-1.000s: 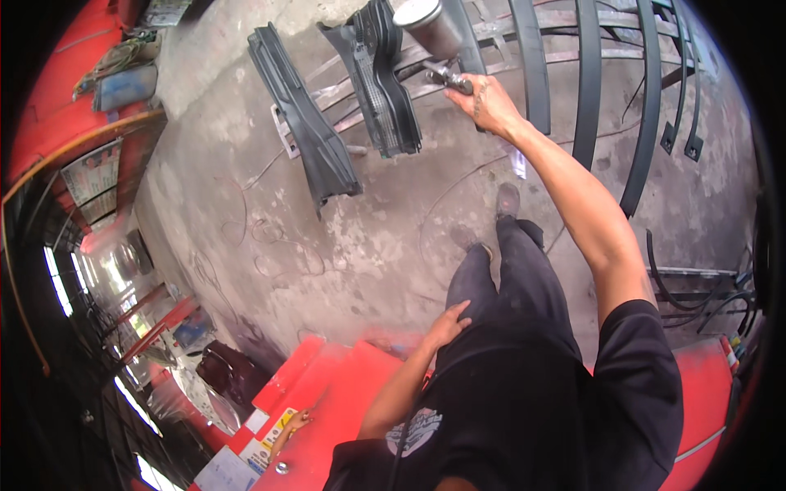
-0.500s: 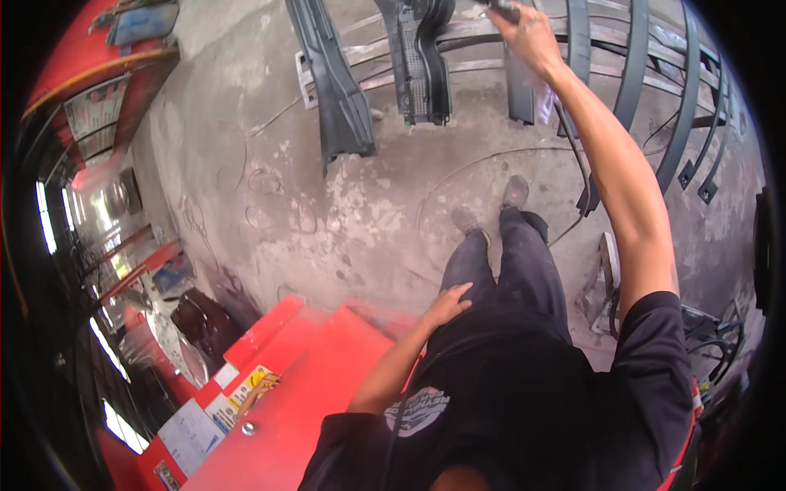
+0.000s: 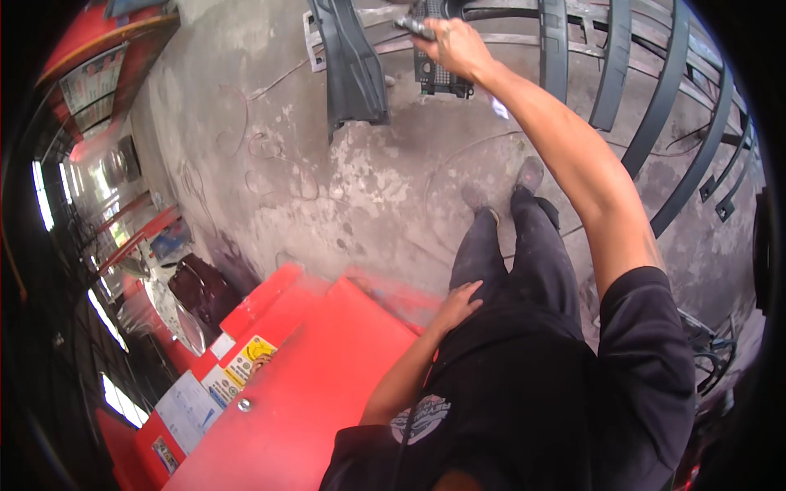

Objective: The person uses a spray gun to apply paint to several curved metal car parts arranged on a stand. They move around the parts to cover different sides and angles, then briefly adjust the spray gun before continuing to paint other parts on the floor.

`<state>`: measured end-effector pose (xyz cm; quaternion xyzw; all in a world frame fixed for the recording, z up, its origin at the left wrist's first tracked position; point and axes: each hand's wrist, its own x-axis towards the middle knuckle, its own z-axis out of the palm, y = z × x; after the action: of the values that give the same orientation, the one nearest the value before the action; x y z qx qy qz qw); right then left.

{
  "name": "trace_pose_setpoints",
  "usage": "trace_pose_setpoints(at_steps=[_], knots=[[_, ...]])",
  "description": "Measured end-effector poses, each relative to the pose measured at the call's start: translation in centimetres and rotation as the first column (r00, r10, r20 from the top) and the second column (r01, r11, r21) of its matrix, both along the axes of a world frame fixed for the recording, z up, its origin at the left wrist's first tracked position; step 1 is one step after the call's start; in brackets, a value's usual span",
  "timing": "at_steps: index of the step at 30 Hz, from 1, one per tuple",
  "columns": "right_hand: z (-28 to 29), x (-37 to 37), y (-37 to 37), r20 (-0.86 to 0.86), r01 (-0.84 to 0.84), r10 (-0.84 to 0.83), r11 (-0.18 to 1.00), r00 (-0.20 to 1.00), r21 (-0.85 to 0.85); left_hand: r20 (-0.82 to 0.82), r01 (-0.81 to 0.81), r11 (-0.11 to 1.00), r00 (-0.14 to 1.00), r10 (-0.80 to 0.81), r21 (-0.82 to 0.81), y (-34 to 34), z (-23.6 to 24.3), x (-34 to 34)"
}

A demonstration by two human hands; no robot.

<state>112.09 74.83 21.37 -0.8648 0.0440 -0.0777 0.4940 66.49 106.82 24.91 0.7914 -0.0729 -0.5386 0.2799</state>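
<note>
In my right hand (image 3: 457, 51), stretched out at the top, is a grey metal tool (image 3: 414, 29) that looks like an air gun; its fingers are wrapped round it. The hand is above a black grid-textured plastic panel (image 3: 442, 82), covering part of it. Left of that panel hangs a long dark grey moulded trim panel (image 3: 350, 69). My left hand (image 3: 458, 307) rests by my upper thigh, holding nothing, fingers stretched out.
Several curved dark grey strips (image 3: 616, 61) lie across a metal rack (image 3: 524, 38) at the upper right. Thin hoses (image 3: 315, 196) trail over the concrete floor (image 3: 393, 176). A red cabinet (image 3: 327, 368) with paper sheets (image 3: 190, 409) stands at lower left.
My right hand has moved left with the tool, from beside the strips to over the grid-textured panel. The view has shifted slightly; my left hand stays by my thigh.
</note>
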Motion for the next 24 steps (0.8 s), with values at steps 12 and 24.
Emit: trace_pose_setpoints(at_steps=[12,24], knots=[[0.1,-10.8,1.6,-0.198,-0.432,0.434,0.900,0.879,0.057,0.059,-0.090,0.996,0.994,0.091,-0.028,-0.6,-0.9,-0.4],[1.9,-6.6,4.6,-0.003,0.017,-0.018,0.984,1.000,-0.179,0.096,-0.096,0.993,0.990,0.103,-0.075,4.6,-1.3,1.1]])
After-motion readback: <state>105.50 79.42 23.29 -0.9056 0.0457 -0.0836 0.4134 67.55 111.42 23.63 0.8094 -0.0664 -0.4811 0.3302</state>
